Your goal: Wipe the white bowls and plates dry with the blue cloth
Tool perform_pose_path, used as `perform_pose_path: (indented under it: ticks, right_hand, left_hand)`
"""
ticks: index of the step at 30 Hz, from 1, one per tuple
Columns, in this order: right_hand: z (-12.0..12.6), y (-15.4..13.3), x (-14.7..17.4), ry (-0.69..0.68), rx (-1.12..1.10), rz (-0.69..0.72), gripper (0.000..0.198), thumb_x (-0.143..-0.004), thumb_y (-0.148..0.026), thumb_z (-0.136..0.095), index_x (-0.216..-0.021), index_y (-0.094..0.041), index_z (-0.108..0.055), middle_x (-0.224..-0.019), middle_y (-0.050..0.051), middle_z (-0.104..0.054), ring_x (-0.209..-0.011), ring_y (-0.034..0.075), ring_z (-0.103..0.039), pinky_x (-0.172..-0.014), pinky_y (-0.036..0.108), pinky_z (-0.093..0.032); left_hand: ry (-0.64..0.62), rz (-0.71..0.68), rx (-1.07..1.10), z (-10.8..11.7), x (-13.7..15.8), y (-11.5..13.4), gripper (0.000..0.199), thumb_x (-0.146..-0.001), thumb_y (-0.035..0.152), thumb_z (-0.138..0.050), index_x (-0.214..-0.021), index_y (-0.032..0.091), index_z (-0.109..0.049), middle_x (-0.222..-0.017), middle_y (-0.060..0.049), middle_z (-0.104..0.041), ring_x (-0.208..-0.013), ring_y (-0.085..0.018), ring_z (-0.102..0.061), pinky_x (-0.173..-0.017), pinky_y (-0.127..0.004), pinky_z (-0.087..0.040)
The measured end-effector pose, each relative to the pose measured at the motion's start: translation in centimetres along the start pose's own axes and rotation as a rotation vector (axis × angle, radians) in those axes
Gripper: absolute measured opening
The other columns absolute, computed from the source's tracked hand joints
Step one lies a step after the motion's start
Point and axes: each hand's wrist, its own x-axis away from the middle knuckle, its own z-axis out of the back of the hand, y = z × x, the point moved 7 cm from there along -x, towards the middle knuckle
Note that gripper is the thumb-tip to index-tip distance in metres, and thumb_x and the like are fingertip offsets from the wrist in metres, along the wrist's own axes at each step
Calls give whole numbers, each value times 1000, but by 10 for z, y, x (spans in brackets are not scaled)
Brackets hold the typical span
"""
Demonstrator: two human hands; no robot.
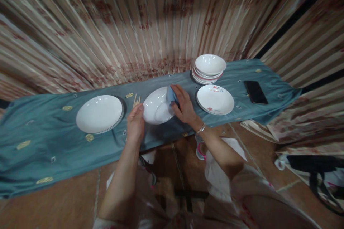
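A white plate (156, 109) is tilted up between my hands over the middle of the cloth-covered table. My left hand (135, 121) grips its left rim, thumb on the edge. My right hand (184, 105) is closed on a folded blue cloth (171, 96), which presses against the plate's right inner side. Beside my left hand lie several chopsticks (137, 100), partly hidden by it. To the left rests a short stack of white plates (99, 113). Right of my right hand are white plates with a floral print (215, 100).
Behind the floral plates stands a stack of white bowls and dishes (210, 65). A black phone (256, 92) lies farther right on the teal tablecloth (64, 143). Pleated curtains (161, 25) hang along the table's back edge. A dark bag (317, 164) sits at the lower right.
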Motion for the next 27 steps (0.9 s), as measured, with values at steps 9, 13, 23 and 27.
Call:
perform_pose_path:
  ticks: [9, 13, 23, 27]
  right_hand:
    - [-12, -36, -3, -62, 153, 102, 60, -104, -45, -30, -158, -20, -32, -165, 12, -33, -158, 31, -13, -123, 55, -21]
    - [-15, -30, -6, -53, 158, 76, 57, -105, -41, -27, -158, -20, -33, -164, 12, -35, -157, 29, -18, -123, 53, -21]
    - [-24, 2, 0, 40, -3, -69, 63, -106, -46, -21, -159, -14, -27, -160, 17, -40, -152, 25, -31, -125, 49, -26]
    - [-32, 7, 6, 39, -59, -111, 66, -105, -50, -21, -160, -13, -23, -162, 18, -37, -154, 25, -28, -126, 50, -25]
  left_hand:
    - [-38, 21, 4, -10, 8, 1, 42, -58, 50, -89, -75, 17, -69, -74, -2, -70, -78, -18, -67, -73, -27, -52]
    - [-21, 13, -8, -8, 10, 2, 40, -60, 48, -88, -73, 17, -67, -71, -1, -67, -73, -16, -64, -68, -25, -50]
    - [1, 22, 6, -3, 14, 7, 39, -58, 45, -89, -69, 17, -64, -70, 1, -66, -66, -12, -57, -68, -23, -45]
    - [4, 17, 24, -1, 13, 6, 40, -58, 46, -89, -68, 17, -63, -70, 1, -66, -66, -11, -56, -68, -23, -45]
